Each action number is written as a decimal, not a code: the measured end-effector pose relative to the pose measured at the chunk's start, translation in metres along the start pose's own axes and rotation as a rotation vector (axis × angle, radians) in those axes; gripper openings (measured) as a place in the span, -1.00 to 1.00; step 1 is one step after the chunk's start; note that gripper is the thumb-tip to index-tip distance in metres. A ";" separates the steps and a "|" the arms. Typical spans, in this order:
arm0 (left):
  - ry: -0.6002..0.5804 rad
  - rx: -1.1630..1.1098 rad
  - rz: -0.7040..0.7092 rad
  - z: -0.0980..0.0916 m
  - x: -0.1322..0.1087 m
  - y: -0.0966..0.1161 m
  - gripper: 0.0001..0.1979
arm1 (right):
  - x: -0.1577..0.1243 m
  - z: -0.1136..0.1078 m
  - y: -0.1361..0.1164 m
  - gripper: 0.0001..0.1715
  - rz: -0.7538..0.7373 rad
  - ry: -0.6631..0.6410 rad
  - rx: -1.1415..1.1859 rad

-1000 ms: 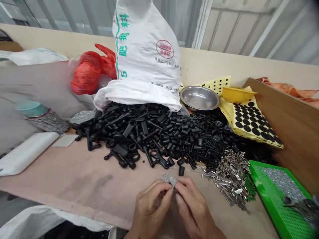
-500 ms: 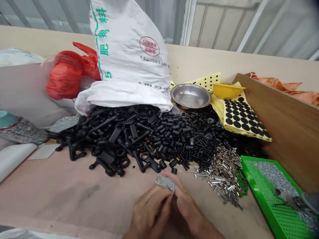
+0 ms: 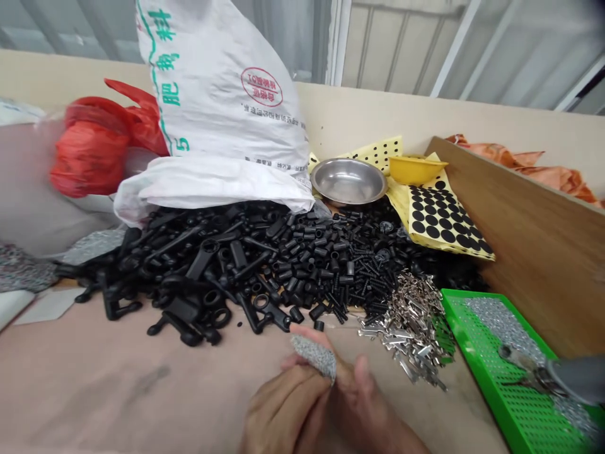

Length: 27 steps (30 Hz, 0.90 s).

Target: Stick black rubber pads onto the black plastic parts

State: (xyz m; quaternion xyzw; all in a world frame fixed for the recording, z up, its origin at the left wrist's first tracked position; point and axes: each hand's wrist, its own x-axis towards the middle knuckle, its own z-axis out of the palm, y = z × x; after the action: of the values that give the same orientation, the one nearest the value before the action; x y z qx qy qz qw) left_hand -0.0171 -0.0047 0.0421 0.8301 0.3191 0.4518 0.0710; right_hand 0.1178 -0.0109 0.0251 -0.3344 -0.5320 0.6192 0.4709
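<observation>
My left hand [image 3: 286, 413] is in front of me at the bottom middle, its fingers curled and closed against my right hand. My right hand [image 3: 373, 410] touches it from the right, with a finger stretched toward the upper left and the thumb raised apart. A grey speckled strip [image 3: 316, 356], like a fabric band, lies across the fingers where the hands meet. Whether it is wrapped round a finger, I cannot tell. Anything inside my left fingers is hidden. Just beyond the fingertips lie short black plastic sleeves [image 3: 317, 311] and black lever-shaped parts [image 3: 205, 258].
Shiny metal clips [image 3: 411, 334] are heaped right of the hands, beside a green perforated tray [image 3: 477, 366] bearing silvery bits and a grey-handled tool [image 3: 574, 377]. Behind stand a white sack [image 3: 212, 113], a steel bowl [image 3: 348, 181], a yellow bowl [image 3: 418, 169] and a wooden board [image 3: 529, 233].
My right thumb has lifted away from my left hand. The grey strip now slants more steeply across the fingers. The whole view has shifted, so the table's things stand farther left.
</observation>
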 end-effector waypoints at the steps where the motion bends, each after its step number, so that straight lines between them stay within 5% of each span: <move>1: 0.016 0.005 -0.018 0.003 -0.002 -0.001 -0.84 | 0.001 0.000 -0.002 0.01 0.045 -0.029 0.123; 6: -0.053 0.118 -0.169 0.018 -0.008 -0.009 -0.82 | 0.005 -0.004 -0.007 0.05 0.103 0.022 0.437; 15: 0.124 0.232 0.041 0.042 0.007 0.001 -0.84 | -0.008 -0.010 0.003 -0.12 0.047 0.020 0.619; 23: -0.033 0.006 0.021 0.043 0.002 0.009 -0.87 | -0.011 -0.024 -0.001 -0.10 -0.096 0.210 0.043; 27: -0.102 -0.083 -0.042 0.038 0.001 0.005 -0.85 | -0.012 -0.027 0.003 -0.16 -0.063 0.252 0.049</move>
State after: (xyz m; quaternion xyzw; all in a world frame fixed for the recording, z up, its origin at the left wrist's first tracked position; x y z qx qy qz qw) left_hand 0.0159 -0.0019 0.0230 0.8416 0.3131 0.4202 0.1311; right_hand 0.1463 -0.0125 0.0158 -0.3810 -0.4635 0.5702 0.5612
